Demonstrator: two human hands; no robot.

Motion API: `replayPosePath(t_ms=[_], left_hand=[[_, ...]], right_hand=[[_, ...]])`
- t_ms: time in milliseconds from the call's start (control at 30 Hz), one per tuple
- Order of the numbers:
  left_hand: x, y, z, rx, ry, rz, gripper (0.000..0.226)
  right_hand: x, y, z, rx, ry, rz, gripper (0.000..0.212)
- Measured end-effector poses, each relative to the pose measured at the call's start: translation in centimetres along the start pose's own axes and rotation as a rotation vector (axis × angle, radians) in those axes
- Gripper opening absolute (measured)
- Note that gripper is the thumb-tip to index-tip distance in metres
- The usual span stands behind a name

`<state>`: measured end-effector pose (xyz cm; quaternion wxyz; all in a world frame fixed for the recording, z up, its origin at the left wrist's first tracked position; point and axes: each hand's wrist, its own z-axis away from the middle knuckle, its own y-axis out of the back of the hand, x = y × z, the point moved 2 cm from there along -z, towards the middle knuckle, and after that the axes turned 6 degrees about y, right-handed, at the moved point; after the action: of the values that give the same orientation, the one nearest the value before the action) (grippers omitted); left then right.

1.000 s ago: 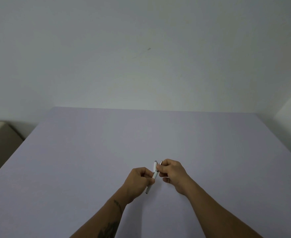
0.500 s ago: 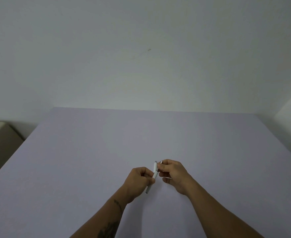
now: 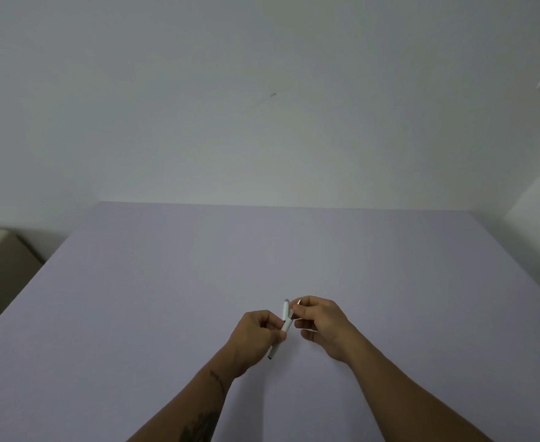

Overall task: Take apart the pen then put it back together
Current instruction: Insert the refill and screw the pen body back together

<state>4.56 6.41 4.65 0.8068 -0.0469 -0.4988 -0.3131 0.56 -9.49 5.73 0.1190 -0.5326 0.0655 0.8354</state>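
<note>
Slanting white pen (image 3: 285, 320), seemingly whole

Head-worn camera looks forward and down over the table (image 3: 166, 298).

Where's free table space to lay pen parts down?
Nearly everywhere. The table is bare from the hands to its far edge by the wall, and out to both side edges. The only busy spot is near-centre, where the left hand and right hand hold the pen.

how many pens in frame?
1. A slim white plastic pen held above the pale lilac table, gripped by the left hand, right hand at its upper part. Loose parts may be hidden.
</note>
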Motion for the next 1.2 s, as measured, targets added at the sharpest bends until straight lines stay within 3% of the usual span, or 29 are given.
replayPosePath(t_ms=[233,400,1000,1200], left_hand=[[0.2,-0.7,0.2,-0.003,-0.013,-0.02,0.02],[0.4,-0.7,0.2,0.006,-0.024,-0.017,0.017],[-0.2,-1.2,-0.3,-0.002,-0.011,-0.03,0.014],[-0.3,-1.4,-0.7,0.022,-0.021,-0.055,0.01]], right_hand=[[-0.1,0.3,-0.1,0.072,0.036,0.095,0.016],[0.0,0.7,0.2,0.01,0.008,0.017,0.012],[0.5,0.8,0.3,0.033,0.02,0.07,0.012],[0.4,0.7,-0.2,0.119,0.076,0.203,0.026]])
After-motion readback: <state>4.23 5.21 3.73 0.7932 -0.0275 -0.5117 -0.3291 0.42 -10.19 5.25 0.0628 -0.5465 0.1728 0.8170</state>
